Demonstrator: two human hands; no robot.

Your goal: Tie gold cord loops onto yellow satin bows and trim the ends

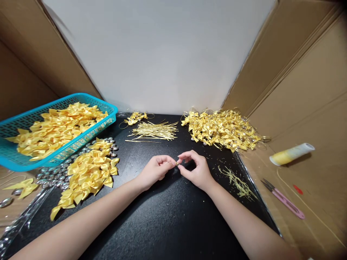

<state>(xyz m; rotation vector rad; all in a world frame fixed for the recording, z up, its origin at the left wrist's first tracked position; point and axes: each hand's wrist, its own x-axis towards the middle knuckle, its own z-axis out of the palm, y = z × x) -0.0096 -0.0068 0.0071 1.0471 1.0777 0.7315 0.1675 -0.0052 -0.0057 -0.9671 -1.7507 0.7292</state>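
Over the middle of the black work surface [151, 231], my two hands meet at the fingertips. My left hand [157, 169] is closed in a pinch on a short bit of gold cord [177, 163], most of which its fingers hide. From the other side, the thumb and forefinger of my right hand [196, 171] close round the same bit, leaving a rounded gap behind the tips. Beyond the hands lies a bundle of cut gold cords [155, 130]. A heap of yellow ribbon bows [86, 173] spreads to the left of my left hand.
A teal basket [81, 142] of yellow bows stands left, beside silver beads [54, 175]. Finished-looking bows with gold loops [222, 130] pile up back right; a few more [135, 118] lie back centre. Right are cord scraps [238, 184], pink snips [287, 204] and a spool [292, 154].
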